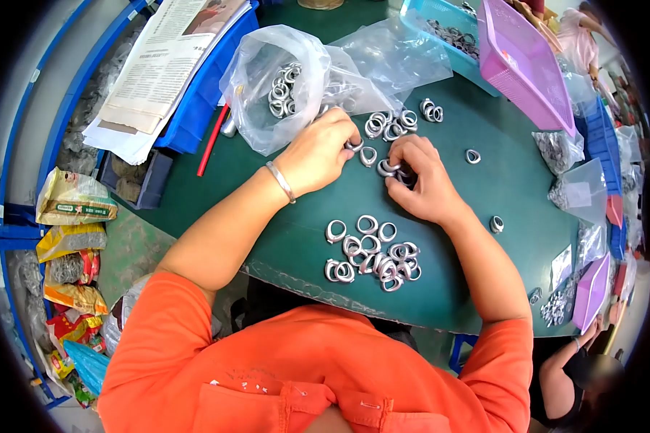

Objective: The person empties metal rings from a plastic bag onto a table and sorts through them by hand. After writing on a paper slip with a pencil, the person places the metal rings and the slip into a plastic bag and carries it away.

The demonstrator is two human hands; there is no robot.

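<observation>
My left hand, with a bangle on its wrist, pinches a metal ring at its fingertips, just in front of a clear plastic bag that holds more rings. My right hand has its fingers curled round a few metal rings on the green table; part of them is hidden under the fingers. One loose ring lies between the two hands. Beyond them is a small cluster of rings. Nearer my body a larger pile of rings is spread out.
A blue bin with newspapers stands at left, beside a red stick. A turquoise basket and a purple basket are at the back right. Bagged parts line the right edge. Another person sits at lower right.
</observation>
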